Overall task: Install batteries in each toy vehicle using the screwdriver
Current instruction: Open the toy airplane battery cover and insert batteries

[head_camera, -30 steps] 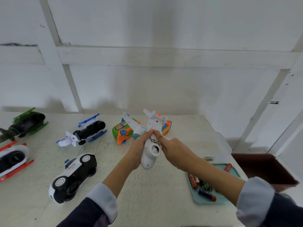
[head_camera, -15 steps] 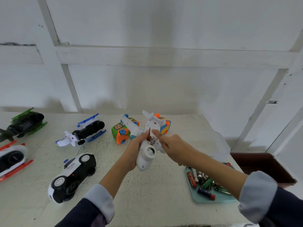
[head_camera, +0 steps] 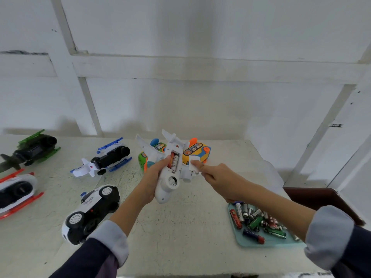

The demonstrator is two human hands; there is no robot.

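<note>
My left hand grips a white toy airplane upside down above the table. Its belly compartment is uncovered and shows batteries inside. My right hand pinches the small white battery cover, held just right of the compartment. A teal tray at the right holds several loose batteries. No screwdriver is visible.
On the table lie a police car on its side, a blue-and-white helicopter, a green helicopter, a red-and-white helicopter and a colourful bus behind the plane. A brown object sits at the far right.
My right hand has lifted the battery cover off the airplane and drawn it to the right, exposing the batteries. The left hand keeps holding the plane.
</note>
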